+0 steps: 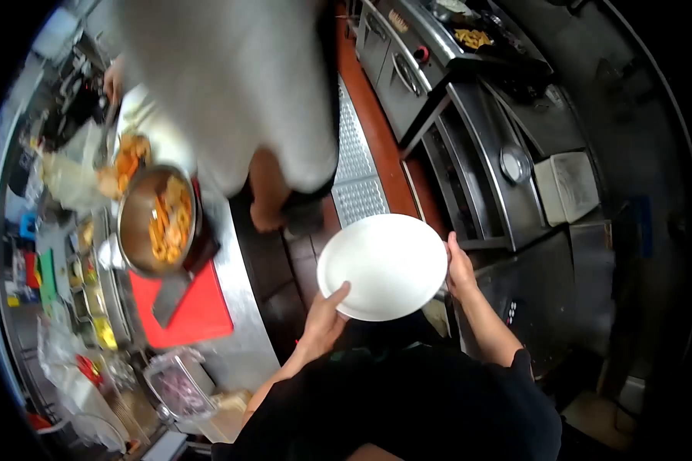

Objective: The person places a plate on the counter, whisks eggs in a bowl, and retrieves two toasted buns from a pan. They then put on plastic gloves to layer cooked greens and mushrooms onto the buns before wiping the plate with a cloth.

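Observation:
In front of my body I hold a white oval plate (pixel 383 265), and nothing lies on it. My left hand (pixel 327 319) grips its lower left edge, the thumb on top and the fingers hidden underneath. At the right edge is my right hand (pixel 460 269), thumb up along the rim, with most of its fingers behind the plate. To the left on the steel counter (pixel 246 315) stands a metal pan (pixel 134 234) with orange-coloured food (pixel 173 223) in it. Beside the pan a wide-bladed knife (pixel 173 298) lies on a red cutting board (pixel 200 323).
A co-worker in a grey shirt (pixel 231 84), blurred, stands close ahead. On the right are a steel oven range (pixel 407 61), a shelf unit with a small round dish (pixel 514 164) and a white bin (pixel 566 187). A plastic-covered container (pixel 180 388) sits at the lower left.

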`<action>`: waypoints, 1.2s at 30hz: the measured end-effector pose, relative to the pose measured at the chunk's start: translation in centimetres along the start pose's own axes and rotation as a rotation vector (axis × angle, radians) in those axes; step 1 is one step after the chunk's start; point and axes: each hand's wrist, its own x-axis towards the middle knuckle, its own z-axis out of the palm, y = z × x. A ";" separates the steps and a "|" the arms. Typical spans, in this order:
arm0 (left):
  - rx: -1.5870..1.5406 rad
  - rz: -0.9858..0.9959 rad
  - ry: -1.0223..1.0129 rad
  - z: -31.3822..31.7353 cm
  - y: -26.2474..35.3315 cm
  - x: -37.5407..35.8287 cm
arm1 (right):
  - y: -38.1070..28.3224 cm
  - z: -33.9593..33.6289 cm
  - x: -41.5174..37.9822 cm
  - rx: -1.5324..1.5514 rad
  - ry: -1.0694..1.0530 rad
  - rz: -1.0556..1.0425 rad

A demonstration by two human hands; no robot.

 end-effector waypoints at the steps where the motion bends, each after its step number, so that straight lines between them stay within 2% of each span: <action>1: 0.058 0.000 -0.024 2.7 1.7 2.1 | -1.5 0.0 1.8 -0.039 0.071 -0.065; 2: 0.129 -0.016 -0.033 5.0 3.6 3.1 | -2.4 0.2 2.9 -0.083 0.145 -0.136; 3: 0.180 -0.002 -0.067 7.0 5.2 5.0 | -3.6 0.1 4.8 -0.019 0.082 -0.251; 5: 0.241 0.046 -0.085 10.9 8.0 10.0 | -6.5 -1.2 9.9 0.027 0.079 -0.296; 7: 0.354 0.083 -0.259 14.9 11.7 16.3 | -10.6 -1.4 16.3 0.097 0.087 -0.384; 8: 0.358 0.109 -0.250 15.9 13.3 19.0 | -12.7 -1.0 19.6 0.101 0.061 -0.391; 10: 0.607 0.164 -0.186 17.4 16.5 23.7 | -17.7 0.6 25.9 0.071 0.022 -0.378; 11: 0.610 0.221 -0.065 18.4 17.9 25.2 | -20.7 2.1 28.6 0.072 -0.089 -0.380; 14: 0.425 0.310 0.145 19.1 21.5 29.5 | -27.5 6.6 39.1 -0.238 -0.302 -0.407; 15: 0.242 0.363 0.183 19.3 22.4 30.6 | -29.8 9.7 41.5 -0.211 -0.368 -0.361; 16: 0.192 0.378 0.206 19.7 23.7 31.7 | -31.9 12.6 43.8 -0.193 -0.462 -0.278; 18: -0.034 0.554 0.309 19.9 26.4 33.7 | -34.4 18.9 49.8 -0.264 -0.579 -0.170; 20: -0.017 0.561 0.327 17.4 28.9 36.9 | -37.1 25.6 54.7 -0.347 -0.689 -0.098; 22: -0.255 0.704 0.450 18.8 33.0 41.6 | -40.4 31.6 59.7 -0.437 -0.776 -0.053; 24: -0.350 0.770 0.444 17.2 37.5 45.3 | -42.6 37.2 63.6 -0.525 -0.833 -0.012; 27: -0.511 0.723 0.457 17.2 46.3 50.5 | -47.2 43.2 68.3 -0.648 -0.866 0.008; 30: -0.597 0.737 0.445 17.2 52.6 53.1 | -54.3 48.2 70.5 -0.765 -0.879 -0.131; 34: -0.619 0.810 0.544 16.0 62.3 56.9 | -61.6 54.5 80.8 -0.880 -0.806 -0.255; 36: -0.645 0.863 0.542 13.6 65.3 60.3 | -63.3 58.6 87.4 -0.971 -0.917 -0.398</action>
